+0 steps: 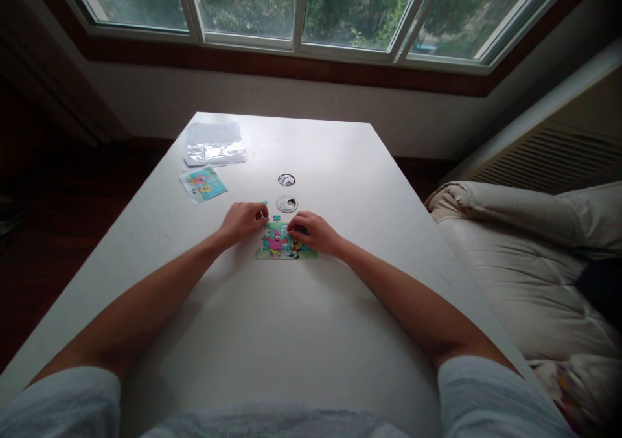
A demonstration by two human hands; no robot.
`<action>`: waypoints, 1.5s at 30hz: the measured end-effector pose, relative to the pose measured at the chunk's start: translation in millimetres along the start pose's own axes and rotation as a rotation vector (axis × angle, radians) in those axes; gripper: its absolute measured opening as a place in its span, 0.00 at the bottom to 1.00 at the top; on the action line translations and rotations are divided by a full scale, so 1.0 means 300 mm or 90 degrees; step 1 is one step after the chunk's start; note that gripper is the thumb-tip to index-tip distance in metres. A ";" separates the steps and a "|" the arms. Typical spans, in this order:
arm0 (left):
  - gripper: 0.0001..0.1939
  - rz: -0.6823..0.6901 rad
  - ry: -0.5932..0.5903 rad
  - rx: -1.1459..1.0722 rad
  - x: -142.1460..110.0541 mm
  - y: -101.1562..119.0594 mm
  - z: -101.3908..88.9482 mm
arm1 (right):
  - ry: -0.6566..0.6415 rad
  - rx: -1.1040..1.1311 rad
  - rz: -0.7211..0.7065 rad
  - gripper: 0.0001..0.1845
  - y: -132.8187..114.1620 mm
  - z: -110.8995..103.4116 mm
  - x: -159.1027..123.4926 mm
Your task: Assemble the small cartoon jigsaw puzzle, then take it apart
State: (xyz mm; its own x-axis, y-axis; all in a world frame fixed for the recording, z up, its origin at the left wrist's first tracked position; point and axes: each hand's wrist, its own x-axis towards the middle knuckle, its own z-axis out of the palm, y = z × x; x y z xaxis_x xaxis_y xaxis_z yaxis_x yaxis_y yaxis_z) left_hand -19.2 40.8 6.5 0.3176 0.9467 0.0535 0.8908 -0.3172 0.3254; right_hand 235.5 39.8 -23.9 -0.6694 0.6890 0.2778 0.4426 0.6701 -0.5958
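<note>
A small jigsaw puzzle (276, 243) with a pink and a yellow cartoon figure on teal and green lies flat on the white table, its upper edge uneven. My left hand (245, 221) is at its upper left corner, fingers curled into a pinch; whatever they hold is hidden. A tiny teal puzzle piece (265, 203) shows right beside those fingers. Over the puzzle's upper right part rests my right hand (315, 232), closed, its bent fingertips on the picture and covering what they grip. Another loose puzzle piece (276, 218) lies just above the upper edge.
Two round, shiny discs (286, 203) lie beyond the puzzle, one behind the other. Farther left are a picture card (204, 184) with the same cartoon and a clear plastic packet (215, 145) over paper. A cream padded seat (505, 276) stands right of the table (272, 334).
</note>
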 end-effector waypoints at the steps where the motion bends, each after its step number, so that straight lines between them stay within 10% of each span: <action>1: 0.12 -0.011 0.020 0.006 0.004 -0.012 -0.008 | -0.002 0.001 0.002 0.03 0.001 0.000 0.000; 9: 0.14 -0.034 0.044 0.079 0.023 -0.111 -0.062 | -0.005 0.004 -0.004 0.03 0.005 -0.001 0.000; 45: 0.10 0.192 -0.096 0.028 0.004 -0.071 -0.069 | -0.001 -0.016 -0.008 0.03 -0.001 -0.001 0.003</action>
State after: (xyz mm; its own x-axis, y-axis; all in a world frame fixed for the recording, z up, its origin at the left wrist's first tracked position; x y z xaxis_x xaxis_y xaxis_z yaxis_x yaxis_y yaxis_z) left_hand -44.4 49.7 19.2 0.6104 0.7921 0.0006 0.7614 -0.5870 0.2750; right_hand 235.0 40.2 -23.2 -0.6762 0.6798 0.2838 0.4483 0.6855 -0.5737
